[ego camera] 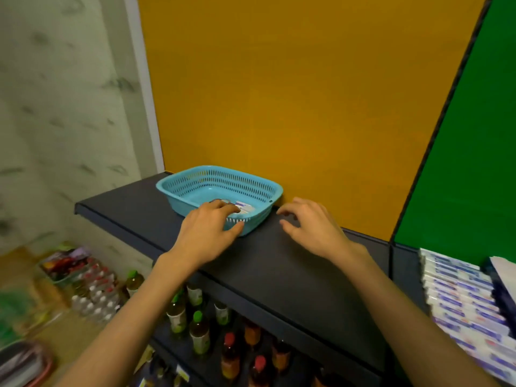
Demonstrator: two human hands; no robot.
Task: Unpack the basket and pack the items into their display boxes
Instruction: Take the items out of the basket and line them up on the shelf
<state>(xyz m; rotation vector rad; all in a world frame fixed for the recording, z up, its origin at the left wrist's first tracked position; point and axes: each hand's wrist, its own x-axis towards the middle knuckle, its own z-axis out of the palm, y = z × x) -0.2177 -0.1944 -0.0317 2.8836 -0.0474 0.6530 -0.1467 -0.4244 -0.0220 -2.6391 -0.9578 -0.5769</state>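
Where the dark shelf top [279,263] meets the orange back panel [293,93], a light blue slotted basket [195,181] sits flat, its far side close against that panel. The left hand [208,233] reaches over the basket's near rim, fingers inside and resting on or just above a small white packet with blue print [244,205] lying on the basket floor near the right corner; the thumb lies outside against the near wall. Whether the fingers have closed on the packet cannot be told, as they cover part of it. The right hand [312,226] hovers just right of the basket over the shelf, fingers spread and curled, holding nothing. At the right edge, on the adjoining shelf below the green panel [469,135], a row of white and blue boxes [460,291] stands packed side by side, with a dark carton [505,297] just beside them. On the lower shelf, bottles with green and red caps [212,331] stand upright. Packaged goods [72,269] lie on the floor at left, blurred
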